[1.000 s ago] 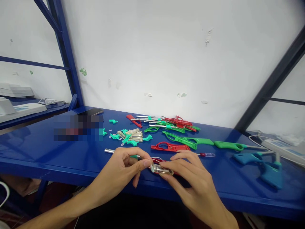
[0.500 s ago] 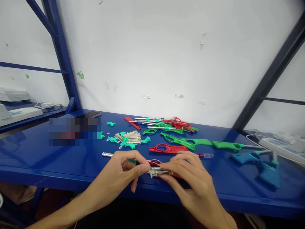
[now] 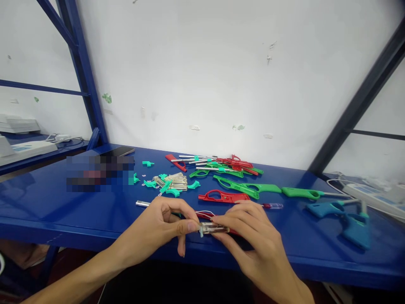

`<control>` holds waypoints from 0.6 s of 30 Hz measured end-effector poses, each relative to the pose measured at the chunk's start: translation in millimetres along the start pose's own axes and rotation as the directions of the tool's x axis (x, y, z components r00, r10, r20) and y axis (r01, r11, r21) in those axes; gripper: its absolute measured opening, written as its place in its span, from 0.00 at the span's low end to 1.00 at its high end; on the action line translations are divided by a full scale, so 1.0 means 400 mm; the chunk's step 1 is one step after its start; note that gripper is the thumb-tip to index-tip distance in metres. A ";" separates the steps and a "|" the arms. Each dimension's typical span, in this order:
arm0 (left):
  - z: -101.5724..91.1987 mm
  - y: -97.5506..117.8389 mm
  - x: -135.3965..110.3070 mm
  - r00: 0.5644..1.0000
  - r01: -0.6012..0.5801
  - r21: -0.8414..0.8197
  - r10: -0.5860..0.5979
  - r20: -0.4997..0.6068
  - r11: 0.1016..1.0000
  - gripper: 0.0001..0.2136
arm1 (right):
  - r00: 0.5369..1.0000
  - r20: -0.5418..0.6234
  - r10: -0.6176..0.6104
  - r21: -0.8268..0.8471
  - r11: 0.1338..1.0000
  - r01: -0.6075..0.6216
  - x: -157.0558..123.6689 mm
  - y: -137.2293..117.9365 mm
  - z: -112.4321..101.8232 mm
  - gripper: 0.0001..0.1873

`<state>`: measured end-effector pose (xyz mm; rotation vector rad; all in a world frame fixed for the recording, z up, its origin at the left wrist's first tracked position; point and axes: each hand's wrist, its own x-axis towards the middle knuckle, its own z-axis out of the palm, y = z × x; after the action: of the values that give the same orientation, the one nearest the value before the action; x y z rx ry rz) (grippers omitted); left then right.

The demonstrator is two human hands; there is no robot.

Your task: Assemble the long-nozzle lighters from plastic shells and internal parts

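Note:
Near the table's front edge, a small clear lighter fuel tank (image 3: 215, 228) with a pale valve end lies level between my two hands. My right hand (image 3: 257, 238) is closed on its right end, thumb below and fingers above. The thumb and forefinger of my left hand (image 3: 172, 221) pinch the valve end on the left. Behind the hands, partly covered by them, is a red lighter shell (image 3: 204, 214) with white wire over it. A metal lighter tube (image 3: 142, 203) sticks out to the left of my left hand.
Several clear fuel tanks (image 3: 179, 183) and teal triggers (image 3: 194, 185) lie beyond my hands. Further back are red shell halves (image 3: 223, 197), green shell halves (image 3: 265, 188) and metal tubes. A screwdriver (image 3: 274, 206) and blue lighters (image 3: 357, 230) are at the right; a phone (image 3: 122, 151) is back left.
The fuel tank has turned slightly in my fingers, and my left hand has shifted a little. Both hands keep their grip; the parts on the table stay where they were.

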<state>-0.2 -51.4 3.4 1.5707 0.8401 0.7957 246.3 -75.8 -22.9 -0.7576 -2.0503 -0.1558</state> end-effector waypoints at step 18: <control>0.029 0.004 -0.020 0.993 -0.057 0.123 0.069 -0.097 0.991 0.15 | 0.999 0.032 0.029 0.013 0.999 -0.030 -0.001 -0.002 -0.002 0.12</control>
<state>5.9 -64.3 3.0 1.6815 0.9300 0.8906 246.6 -76.7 -22.6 -0.7861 -2.0673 -0.1138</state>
